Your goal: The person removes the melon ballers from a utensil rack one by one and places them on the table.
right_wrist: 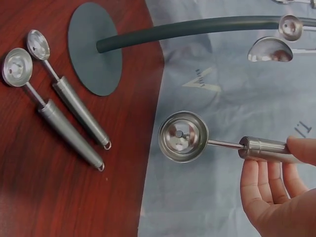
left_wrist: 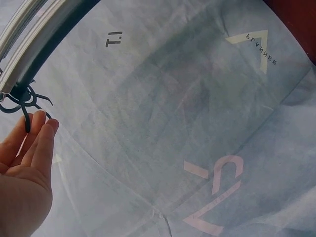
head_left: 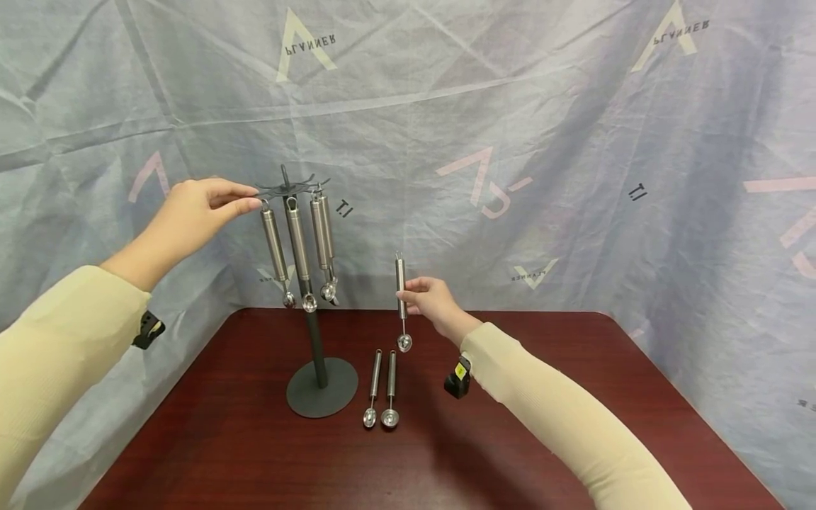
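My left hand (head_left: 199, 205) pinches one hook of the dark rack's top (head_left: 285, 189), by the ring of the leftmost hanging scoop (head_left: 274, 244). The left wrist view shows its fingers around the dark hook (left_wrist: 27, 118). My right hand (head_left: 436, 301) grips the steel handle of a melon baller (right_wrist: 182, 138) and holds it upright above the table, bowl downward. Its round bowl has a small hole in the middle. Several more scoops (head_left: 323, 230) hang from the rack. Two other melon ballers (head_left: 374, 382) (head_left: 391, 389) lie side by side on the table.
The rack's round base (head_left: 321, 400) and post (head_left: 315, 347) stand on the left of the dark red table (head_left: 542, 425). A grey printed cloth (head_left: 408, 142) hangs behind and at the sides.
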Action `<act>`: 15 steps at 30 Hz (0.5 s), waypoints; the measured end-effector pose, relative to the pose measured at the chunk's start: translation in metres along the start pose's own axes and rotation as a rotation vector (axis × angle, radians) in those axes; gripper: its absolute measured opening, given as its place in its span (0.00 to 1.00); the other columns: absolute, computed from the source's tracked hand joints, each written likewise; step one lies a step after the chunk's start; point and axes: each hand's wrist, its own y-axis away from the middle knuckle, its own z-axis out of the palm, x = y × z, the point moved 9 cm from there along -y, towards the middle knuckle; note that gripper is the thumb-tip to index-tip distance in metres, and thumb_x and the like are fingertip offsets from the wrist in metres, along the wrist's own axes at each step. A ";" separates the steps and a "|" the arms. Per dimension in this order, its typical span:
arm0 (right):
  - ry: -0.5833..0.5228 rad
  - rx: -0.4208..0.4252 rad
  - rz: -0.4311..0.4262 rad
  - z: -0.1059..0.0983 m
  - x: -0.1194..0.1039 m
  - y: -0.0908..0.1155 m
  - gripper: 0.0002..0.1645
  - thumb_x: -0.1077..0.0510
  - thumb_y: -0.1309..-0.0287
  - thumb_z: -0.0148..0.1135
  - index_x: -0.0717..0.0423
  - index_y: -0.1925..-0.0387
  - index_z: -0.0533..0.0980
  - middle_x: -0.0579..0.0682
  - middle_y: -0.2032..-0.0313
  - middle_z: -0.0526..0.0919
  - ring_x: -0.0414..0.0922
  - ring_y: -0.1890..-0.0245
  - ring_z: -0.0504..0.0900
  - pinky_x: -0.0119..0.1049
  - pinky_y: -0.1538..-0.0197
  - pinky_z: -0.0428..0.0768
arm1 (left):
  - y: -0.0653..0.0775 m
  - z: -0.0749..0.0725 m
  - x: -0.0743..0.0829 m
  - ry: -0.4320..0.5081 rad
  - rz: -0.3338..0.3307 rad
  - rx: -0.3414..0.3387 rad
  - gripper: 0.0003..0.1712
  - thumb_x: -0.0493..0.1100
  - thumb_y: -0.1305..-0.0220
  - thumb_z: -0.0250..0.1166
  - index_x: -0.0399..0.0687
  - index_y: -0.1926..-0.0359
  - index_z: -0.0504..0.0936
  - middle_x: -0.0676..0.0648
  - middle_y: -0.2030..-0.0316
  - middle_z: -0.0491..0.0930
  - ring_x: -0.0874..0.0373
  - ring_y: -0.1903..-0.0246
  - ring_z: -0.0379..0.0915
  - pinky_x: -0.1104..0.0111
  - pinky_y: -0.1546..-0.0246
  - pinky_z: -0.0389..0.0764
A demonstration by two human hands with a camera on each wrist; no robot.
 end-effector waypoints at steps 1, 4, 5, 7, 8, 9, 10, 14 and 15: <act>-0.001 0.002 0.003 -0.001 0.001 0.000 0.13 0.64 0.40 0.64 0.66 0.54 0.76 0.50 0.64 0.80 0.40 0.68 0.81 0.37 0.54 0.85 | 0.000 0.000 0.000 -0.003 0.000 0.000 0.30 0.62 0.34 0.59 0.45 0.43 0.80 0.37 0.44 0.79 0.40 0.43 0.74 0.48 0.46 0.72; -0.006 0.007 0.009 -0.003 0.005 0.002 0.14 0.64 0.40 0.64 0.66 0.54 0.76 0.52 0.62 0.80 0.41 0.67 0.81 0.42 0.50 0.84 | 0.000 -0.001 0.002 -0.006 0.006 0.007 0.30 0.62 0.34 0.59 0.45 0.43 0.81 0.38 0.44 0.79 0.40 0.44 0.75 0.48 0.47 0.73; -0.003 0.008 0.011 -0.004 0.006 0.002 0.14 0.64 0.40 0.64 0.66 0.53 0.76 0.52 0.61 0.80 0.41 0.67 0.81 0.43 0.48 0.83 | 0.000 -0.001 0.002 -0.008 0.012 0.012 0.30 0.62 0.34 0.59 0.45 0.43 0.81 0.38 0.44 0.79 0.41 0.44 0.75 0.48 0.47 0.73; 0.000 0.010 0.017 -0.006 0.009 0.003 0.15 0.63 0.40 0.65 0.65 0.53 0.76 0.53 0.59 0.80 0.42 0.66 0.81 0.45 0.47 0.82 | 0.001 -0.002 0.003 -0.011 0.017 0.021 0.30 0.62 0.34 0.59 0.46 0.43 0.81 0.38 0.45 0.79 0.41 0.45 0.75 0.49 0.47 0.73; 0.002 0.010 0.021 -0.007 0.011 0.003 0.15 0.63 0.40 0.65 0.65 0.53 0.76 0.54 0.59 0.80 0.42 0.65 0.82 0.44 0.47 0.82 | 0.001 -0.002 0.004 -0.015 0.020 0.028 0.29 0.62 0.34 0.59 0.46 0.43 0.81 0.38 0.45 0.80 0.41 0.45 0.75 0.49 0.48 0.73; 0.005 0.010 0.026 -0.007 0.013 0.003 0.15 0.63 0.40 0.65 0.65 0.53 0.76 0.54 0.58 0.80 0.42 0.65 0.82 0.44 0.48 0.83 | 0.002 -0.002 0.004 -0.018 0.022 0.034 0.29 0.61 0.34 0.59 0.45 0.43 0.81 0.38 0.45 0.80 0.41 0.45 0.75 0.49 0.48 0.73; 0.009 0.011 0.031 -0.008 0.015 0.004 0.15 0.62 0.41 0.65 0.64 0.53 0.76 0.54 0.58 0.80 0.43 0.64 0.82 0.42 0.49 0.83 | 0.002 -0.001 0.004 -0.021 0.023 0.041 0.29 0.61 0.33 0.59 0.45 0.43 0.81 0.38 0.45 0.80 0.41 0.45 0.75 0.49 0.48 0.73; 0.014 0.008 0.044 -0.009 0.026 0.006 0.16 0.62 0.41 0.66 0.64 0.52 0.76 0.54 0.59 0.81 0.47 0.63 0.82 0.42 0.50 0.84 | 0.004 0.001 0.004 -0.033 0.034 0.066 0.28 0.59 0.32 0.58 0.44 0.43 0.81 0.37 0.47 0.80 0.41 0.47 0.75 0.48 0.50 0.72; 0.014 0.006 0.047 -0.009 0.028 0.006 0.16 0.62 0.40 0.66 0.64 0.52 0.76 0.54 0.60 0.81 0.48 0.63 0.82 0.42 0.50 0.84 | 0.004 0.001 0.004 -0.031 0.034 0.068 0.28 0.59 0.31 0.57 0.44 0.43 0.81 0.37 0.47 0.80 0.41 0.47 0.75 0.48 0.50 0.72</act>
